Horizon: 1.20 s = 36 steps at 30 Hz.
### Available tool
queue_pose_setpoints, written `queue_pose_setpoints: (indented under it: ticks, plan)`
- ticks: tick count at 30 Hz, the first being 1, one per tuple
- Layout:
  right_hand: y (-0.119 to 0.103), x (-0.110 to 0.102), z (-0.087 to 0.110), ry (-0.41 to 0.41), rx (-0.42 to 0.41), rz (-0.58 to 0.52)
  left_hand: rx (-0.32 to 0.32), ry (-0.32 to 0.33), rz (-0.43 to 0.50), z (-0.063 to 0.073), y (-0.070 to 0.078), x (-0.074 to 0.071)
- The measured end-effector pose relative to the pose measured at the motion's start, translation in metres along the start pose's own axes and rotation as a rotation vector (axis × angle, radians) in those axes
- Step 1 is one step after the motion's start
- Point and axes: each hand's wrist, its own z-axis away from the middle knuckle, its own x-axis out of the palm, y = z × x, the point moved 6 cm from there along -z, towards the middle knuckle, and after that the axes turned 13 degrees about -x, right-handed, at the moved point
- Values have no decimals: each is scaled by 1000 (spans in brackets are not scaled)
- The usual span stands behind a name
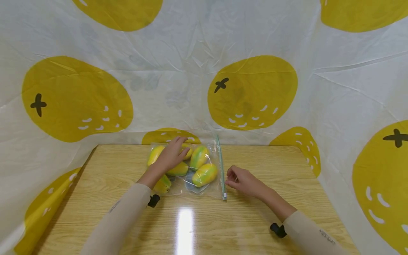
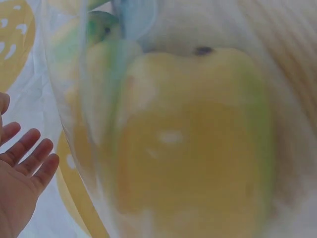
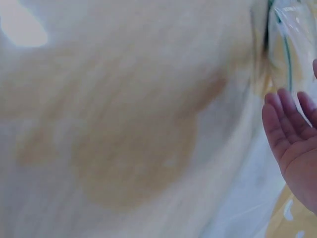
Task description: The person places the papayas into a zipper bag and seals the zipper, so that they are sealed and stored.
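Observation:
A clear zip bag lies on the table, holding several yellow-and-green, mango-like fruits. Its green zip strip runs along the right side. Over the bag's upper middle is my left hand, fingers extended; whether it touches the plastic I cannot tell. The left wrist view shows that hand with spread fingers and nothing in them, beside a large blurred fruit. My right hand is just right of the zip strip with loosely bent fingers. In the right wrist view, the right hand holds nothing.
The wooden table extends around the bag, with a bright light reflection at the front. A white cloth printed with yellow fruit hangs behind and along both sides. Dark wrist straps are on both arms.

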Motion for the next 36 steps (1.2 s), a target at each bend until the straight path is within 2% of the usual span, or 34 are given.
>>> queue_pose_setpoints:
  ticks: [5,10,14,18,21,23,27,33,36]
  plan:
    - [5,-10,-13,68,111,-27,-13,44,8,16,-17,-9]
    - [11,-4,-28,94,172,-84,-21,77,45,31,-38,-17]
    - [14,9,-41,124,161,-127,-53,80,74,43,-59,-20]
    - [14,19,-51,166,117,-153,-139,60,111,54,-87,-20]
    - [13,25,-55,163,116,-141,-194,31,148,62,-107,-18]
    - [13,27,-56,150,127,-125,-205,15,186,66,-117,-16]
    - [10,29,-57,132,131,-107,-186,-2,269,74,-129,-11]
    - [9,33,-58,102,129,-120,-234,-47,386,85,-137,-4]
    - [8,34,-59,98,128,-138,-245,-53,400,87,-138,-1]
